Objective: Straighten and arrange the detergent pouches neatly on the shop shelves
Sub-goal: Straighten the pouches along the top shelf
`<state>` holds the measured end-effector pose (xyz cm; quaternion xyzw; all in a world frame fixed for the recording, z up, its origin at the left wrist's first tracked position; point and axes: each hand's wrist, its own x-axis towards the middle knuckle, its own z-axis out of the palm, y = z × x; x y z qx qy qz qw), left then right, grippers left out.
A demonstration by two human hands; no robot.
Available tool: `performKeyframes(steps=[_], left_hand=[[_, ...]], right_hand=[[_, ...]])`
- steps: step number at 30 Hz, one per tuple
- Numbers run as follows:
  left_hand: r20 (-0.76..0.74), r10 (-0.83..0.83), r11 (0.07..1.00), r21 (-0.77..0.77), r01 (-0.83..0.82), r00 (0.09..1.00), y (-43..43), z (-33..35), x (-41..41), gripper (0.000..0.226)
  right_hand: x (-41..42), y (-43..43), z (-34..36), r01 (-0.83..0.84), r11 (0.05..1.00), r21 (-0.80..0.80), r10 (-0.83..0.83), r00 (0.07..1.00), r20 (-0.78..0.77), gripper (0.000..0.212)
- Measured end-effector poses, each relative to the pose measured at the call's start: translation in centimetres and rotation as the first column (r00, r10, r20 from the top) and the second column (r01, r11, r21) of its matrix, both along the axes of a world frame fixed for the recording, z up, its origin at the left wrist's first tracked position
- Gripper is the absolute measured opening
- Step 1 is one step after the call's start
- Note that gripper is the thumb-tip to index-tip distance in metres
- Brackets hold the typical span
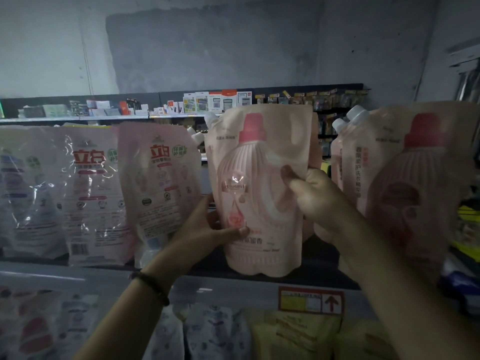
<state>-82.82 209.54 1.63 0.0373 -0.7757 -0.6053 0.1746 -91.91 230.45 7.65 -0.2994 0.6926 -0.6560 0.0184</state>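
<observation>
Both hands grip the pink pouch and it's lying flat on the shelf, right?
Not quite. The left hand and right hand do grip the pink pouch, but it is upright at the shelf, not lying flat. The head view shows it.

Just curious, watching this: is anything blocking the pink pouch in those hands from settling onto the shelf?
Nothing visible does. The left hand and right hand hold the pink pouch, its base at the shelf edge, in the gap between the red-logo pouch and the spouted pouches.
</observation>
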Motion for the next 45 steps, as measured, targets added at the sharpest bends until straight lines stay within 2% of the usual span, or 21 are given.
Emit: performKeyframes(steps=[2, 5, 9, 14, 17, 21, 24, 25, 30, 34, 37, 42, 45], left_hand=[[-0.009, -0.052, 0.999, -0.019, 0.051, 0.999, 0.2, 0.1, -0.2, 0.082], [-0.076, -0.028, 0.999, 0.026, 0.030, 0.997, 0.8, -0.2, -0.7, 0.073], [-0.155, 0.026, 0.996, 0.086, -0.012, 0.988, 2.2, -1.1, -1.7, 0.072], [-0.222, 0.061, 0.998, 0.046, -0.052, 0.973, 3.8, -1.9, -2.1, 0.068], [-0.258, 0.080, 0.997, 0.043, -0.071, 0.963, 4.4, -2.3, -2.1, 0.068], [-0.274, 0.052, 0.998, 0.042, -0.042, 0.960, 4.6, -2.1, -1.6, 0.072], [-0.265, 0.015, 0.999, 0.046, -0.003, 0.964, 4.5, -2.0, -1.1, 0.073], [-0.259, 0.004, 0.999, 0.051, 0.009, 0.966, 4.3, -2.0, -1.1, 0.074], [-0.205, -0.072, 0.997, 0.005, 0.075, 0.976, 3.7, -1.7, -0.9, 0.075], [-0.232, -0.051, 0.999, -0.017, 0.049, 0.971, 4.5, -1.9, -1.0, 0.074], [-0.251, -0.034, 0.999, -0.016, 0.031, 0.967, 5.3, -2.1, -1.4, 0.073], [-0.258, -0.017, 1.000, -0.019, 0.013, 0.966, 5.3, -2.4, -1.5, 0.073], [-0.218, -0.039, 0.999, -0.025, 0.034, 0.975, 4.9, -2.4, -1.3, 0.071]], right_hand=[[-0.3, 0.5, 0.0, 0.030, 1.000, 0.009, -0.030, 1.000, 0.006, 0.026], [-0.6, 0.9, 0.0, 0.088, 0.996, 0.001, -0.088, 0.996, 0.030, 0.026], [-1.1, 1.1, 0.1, 0.153, 0.988, -0.017, -0.152, 0.987, 0.056, 0.026], [-1.1, 1.8, 0.1, 0.201, 0.977, -0.067, -0.191, 0.973, 0.131, 0.017], [-0.4, 2.6, -0.2, 0.220, 0.975, -0.037, -0.213, 0.967, 0.138, 0.018], [1.4, 4.0, -0.8, 0.218, 0.973, 0.074, -0.220, 0.975, 0.031, 0.015], [2.8, 5.0, -1.9, 0.194, 0.978, 0.081, -0.195, 0.981, 0.000, 0.013], [3.1, 5.3, -2.4, 0.188, 0.980, 0.071, -0.189, 0.982, 0.014, 0.018], [4.8, 6.8, -6.2, 0.163, 0.985, 0.052, -0.167, 0.980, 0.106, 0.017], [5.3, 7.1, -7.6, 0.122, 0.991, 0.047, -0.128, 0.983, 0.133, 0.022], [5.5, 7.5, -7.5, 0.161, 0.986, 0.041, -0.166, 0.977, 0.137, 0.020], [5.6, 7.7, -7.1, 0.159, 0.980, 0.121, -0.164, 0.986, 0.033, 0.018], [5.4, 8.2, -6.6, 0.227, 0.956, 0.185, -0.218, 0.974, -0.070, 0.014]])
